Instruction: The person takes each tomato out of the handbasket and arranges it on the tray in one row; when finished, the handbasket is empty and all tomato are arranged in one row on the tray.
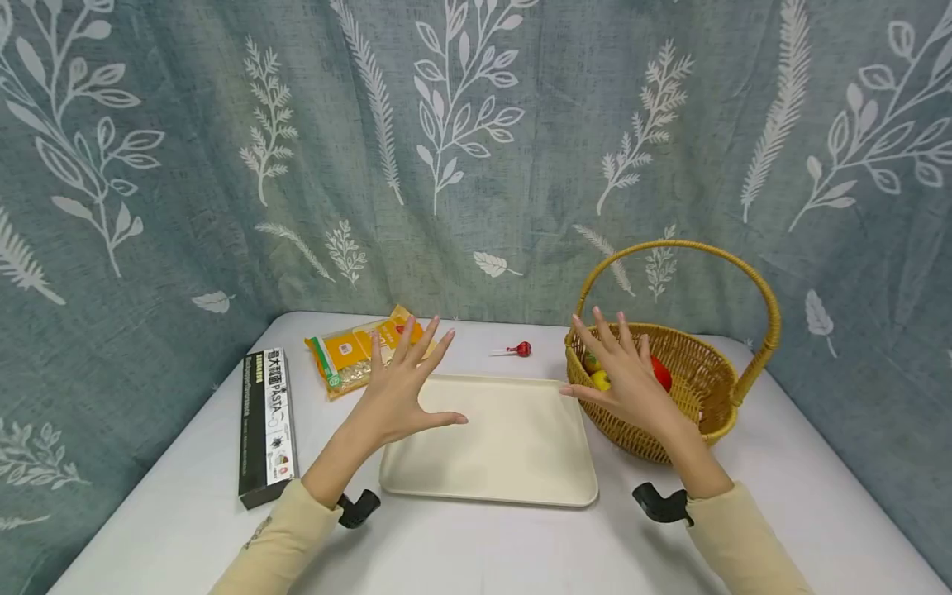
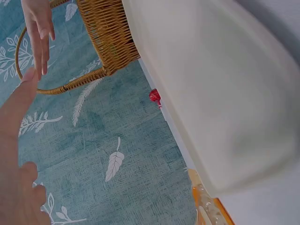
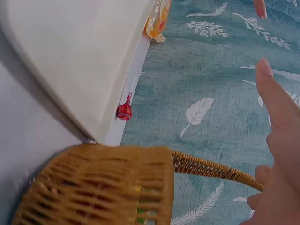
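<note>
My left hand (image 1: 402, 401) is raised with spread fingers over the left end of a cream tray (image 1: 491, 446), holding nothing. My right hand (image 1: 625, 380), likewise spread and holding nothing, is up in front of a wicker basket (image 1: 632, 434) with a tall arched handle. Inside the basket a red item (image 1: 661, 374) and a yellow one (image 1: 601, 380) show partly behind that hand. Behind the tray lies a red lollipop (image 1: 523, 349) with a white stick. An orange and clear food bag (image 1: 345, 351) is at the back left, partly covered by my left fingers in the head view.
A black and white pasta box (image 1: 268, 426) lies lengthwise along the left side of the white table (image 1: 476, 545). A blue-green curtain (image 1: 506, 207) with white leaf prints hangs behind the table and along both sides. Black wrist mounts (image 1: 359, 508) sit under both wrists.
</note>
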### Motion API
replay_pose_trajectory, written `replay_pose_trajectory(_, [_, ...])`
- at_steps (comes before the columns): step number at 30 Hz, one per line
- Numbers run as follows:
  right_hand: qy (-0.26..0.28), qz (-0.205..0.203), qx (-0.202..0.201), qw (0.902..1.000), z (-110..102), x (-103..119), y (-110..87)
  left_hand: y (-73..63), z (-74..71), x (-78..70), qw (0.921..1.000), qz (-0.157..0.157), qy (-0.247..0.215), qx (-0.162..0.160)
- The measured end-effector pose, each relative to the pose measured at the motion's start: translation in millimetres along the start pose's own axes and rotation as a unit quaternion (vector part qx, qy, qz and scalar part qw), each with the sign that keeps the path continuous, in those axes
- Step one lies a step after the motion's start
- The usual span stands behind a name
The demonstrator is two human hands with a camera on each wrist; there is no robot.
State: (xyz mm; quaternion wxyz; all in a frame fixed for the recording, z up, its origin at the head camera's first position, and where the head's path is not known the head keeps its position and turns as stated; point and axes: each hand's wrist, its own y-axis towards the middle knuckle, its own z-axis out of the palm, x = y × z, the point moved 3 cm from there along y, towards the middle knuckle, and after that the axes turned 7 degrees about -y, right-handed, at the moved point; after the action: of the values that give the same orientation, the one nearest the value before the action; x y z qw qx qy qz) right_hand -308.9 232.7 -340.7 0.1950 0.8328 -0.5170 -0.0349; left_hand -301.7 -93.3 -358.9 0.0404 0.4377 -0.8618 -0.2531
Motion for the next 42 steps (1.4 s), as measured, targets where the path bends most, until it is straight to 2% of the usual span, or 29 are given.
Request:
replay_pose_trajectory(7, [0.044,-0.020,0.014,0.9987,-10.2,-12.9,2.1,-16.1,-8.0,8.2,0.9989,-0.017,-0.038,0.023])
replay_pose_trajectory(11, [0.066,-0.029,0.041,0.9966,-12.0,-20.3,4.5,-24.2,-10.1,13.6,0.9961,-0.029,-0.077,0.033])
replay_pose_trajectory(18, [0.085,-0.028,0.082,0.9927,-9.2,-37.6,6.6,-40.3,-13.3,20.4,0.9856,-0.062,-0.150,0.046])
replay_pose_trajectory(24, [0.076,-0.038,0.098,0.9915,-4.5,-49.8,6.7,-51.6,-10.3,26.8,0.9780,-0.072,-0.185,0.063])
replay_pose_trajectory(26, [0.078,-0.041,0.100,0.9911,-3.7,-53.4,6.1,-54.8,-7.6,29.5,0.9731,-0.076,-0.206,0.070])
replay_pose_trajectory(29, [0.085,-0.034,0.097,0.9910,-2.9,-59.1,4.5,-59.8,-3.6,32.8,0.9608,-0.097,-0.246,0.083])
replay_pose_trajectory(33, [0.089,-0.010,0.103,0.9906,-2.7,-67.1,1.8,-66.8,1.3,35.3,0.9393,-0.158,-0.287,0.100])
replay_pose_trajectory(36, [0.091,-0.005,0.112,0.9895,-2.8,-71.6,0.7,-71.0,6.6,35.6,0.9284,-0.193,-0.298,0.111])
replay_pose_trajectory(42, [0.092,-0.018,0.132,0.9868,-2.2,-79.5,2.6,-76.8,21.6,36.4,0.9212,-0.215,-0.295,0.134])
